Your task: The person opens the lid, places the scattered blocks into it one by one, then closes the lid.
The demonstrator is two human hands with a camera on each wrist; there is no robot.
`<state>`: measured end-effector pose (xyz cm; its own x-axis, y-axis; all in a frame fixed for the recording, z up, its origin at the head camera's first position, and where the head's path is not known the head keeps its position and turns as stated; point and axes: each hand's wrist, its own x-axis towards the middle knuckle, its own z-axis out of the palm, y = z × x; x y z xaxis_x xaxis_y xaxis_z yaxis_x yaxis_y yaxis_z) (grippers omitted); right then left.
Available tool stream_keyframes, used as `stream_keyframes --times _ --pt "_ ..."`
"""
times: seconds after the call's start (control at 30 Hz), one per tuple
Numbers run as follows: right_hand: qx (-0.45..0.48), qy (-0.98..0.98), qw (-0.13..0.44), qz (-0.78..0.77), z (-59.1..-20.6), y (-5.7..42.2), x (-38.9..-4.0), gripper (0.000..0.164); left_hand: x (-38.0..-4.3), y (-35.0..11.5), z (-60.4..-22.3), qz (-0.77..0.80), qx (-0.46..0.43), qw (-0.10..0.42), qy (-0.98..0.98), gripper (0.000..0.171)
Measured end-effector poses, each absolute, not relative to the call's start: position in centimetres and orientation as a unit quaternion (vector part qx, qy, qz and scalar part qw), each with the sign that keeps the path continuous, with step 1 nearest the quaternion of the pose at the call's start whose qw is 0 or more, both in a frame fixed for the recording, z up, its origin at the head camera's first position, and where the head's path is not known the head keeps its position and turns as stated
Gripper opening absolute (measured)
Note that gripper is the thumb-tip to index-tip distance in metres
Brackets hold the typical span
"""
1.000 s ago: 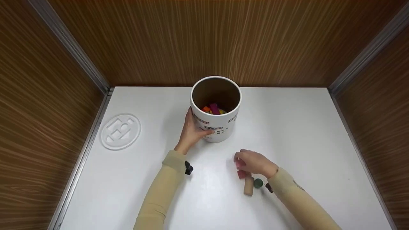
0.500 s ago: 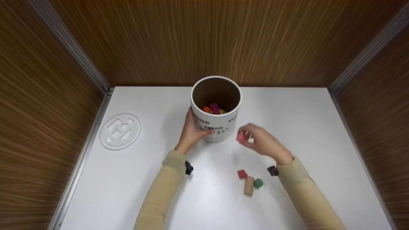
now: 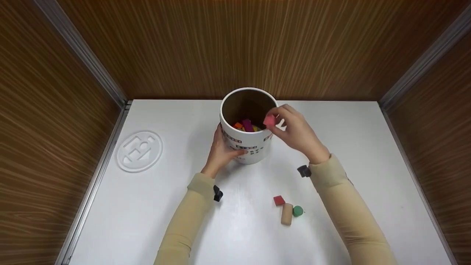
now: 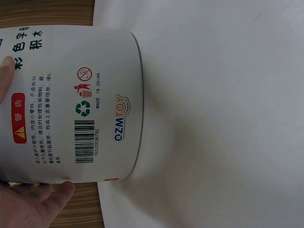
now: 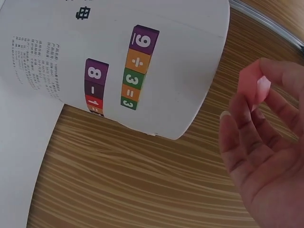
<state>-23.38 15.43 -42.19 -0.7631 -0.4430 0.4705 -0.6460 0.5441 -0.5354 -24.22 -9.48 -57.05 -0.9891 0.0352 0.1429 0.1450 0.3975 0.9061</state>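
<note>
A white cylindrical tub (image 3: 248, 141) printed with lettering and number tiles stands upright near the back of the table. My left hand (image 3: 219, 154) grips its left side, thumb across the front and fingers round the far side; in the left wrist view the thumb and fingertips lie on the tub's printed wall. At the tub's right rim, my right hand (image 3: 296, 129) pinches a small pink block (image 3: 269, 120) between thumb and fingers. The right wrist view has this pink block (image 5: 249, 83) just beyond the rim. Inside the tub lie several coloured blocks (image 3: 247, 126), purple, orange and yellow.
On the white table (image 3: 353, 154), nearer me, lie a red block (image 3: 279, 200), a tan wooden cylinder (image 3: 286, 214) and a green round block (image 3: 298, 211). A white oval plate with shaped recesses (image 3: 139, 151) lies at left. Wood-grain panels (image 3: 250, 48) stand round the table.
My right hand has picked up the pink block from beside the red one and carried it up and away from me to the tub's rim. The left hand stays on the tub.
</note>
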Motion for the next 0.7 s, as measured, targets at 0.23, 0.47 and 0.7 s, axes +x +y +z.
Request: stream_keyframes --times 0.23,0.47,0.7 --pt "0.289 -0.869 0.164 0.367 -42.6 15.0 -24.7 0.038 -24.3 -9.5 -57.0 -0.546 -0.057 0.05 -0.834 0.134" --pt "0.268 -0.877 0.176 0.357 -43.3 16.7 -23.5 0.039 -24.3 -9.5 -57.0 -0.55 -0.059 0.049 -0.832 0.135" --pt "0.246 -0.903 0.111 0.335 -44.3 19.3 -21.4 0.04 -24.2 -9.6 -57.0 -0.551 -0.058 0.049 -0.831 0.137"
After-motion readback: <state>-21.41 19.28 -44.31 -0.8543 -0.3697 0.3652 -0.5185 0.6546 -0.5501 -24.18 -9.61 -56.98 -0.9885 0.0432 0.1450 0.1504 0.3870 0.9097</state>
